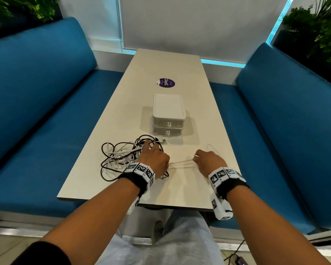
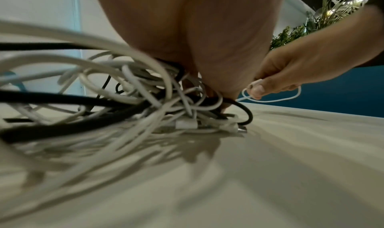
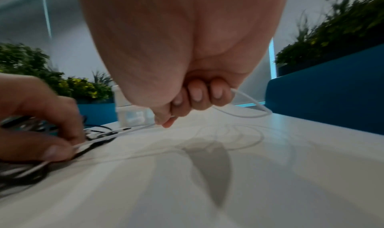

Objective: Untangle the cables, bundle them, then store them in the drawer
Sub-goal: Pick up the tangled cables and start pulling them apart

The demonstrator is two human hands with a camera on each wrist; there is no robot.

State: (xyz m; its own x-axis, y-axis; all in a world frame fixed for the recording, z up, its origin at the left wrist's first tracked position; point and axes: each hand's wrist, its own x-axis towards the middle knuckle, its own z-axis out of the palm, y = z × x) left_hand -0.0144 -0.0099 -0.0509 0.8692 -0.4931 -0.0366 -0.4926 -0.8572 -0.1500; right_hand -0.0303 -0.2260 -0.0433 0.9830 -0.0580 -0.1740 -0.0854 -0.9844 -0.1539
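pinching a thin white cable (image 1: 182,163), your right hand (image 1: 208,163) stretches it sideways (taut) from the tangle (image 1: 122,155) your left hand (image 1: 153,159) grips.

Even, fairly bright indoor light is falling from above in the head view. A cyan glow is running along the window frame behind the long pale rectangular table (image 1: 172,69). The white two-drawer plastic organiser (image 1: 168,115) is casting a soft shadow to its left. Wide-angle distortion is bowing the blue upholstered benches (image 1: 36,96) and the table edges outward.

In the left wrist view, the tangled black and white cables (image 2: 108,90) nearest the lens are blurring heavily, and diffuse shadows are spreading beneath them.

In the right wrist view, motion blur is smearing the green potted plants (image 3: 343,29), and the right hand (image 3: 187,59) is throwing a dark, soft-edged shadow on the tabletop.
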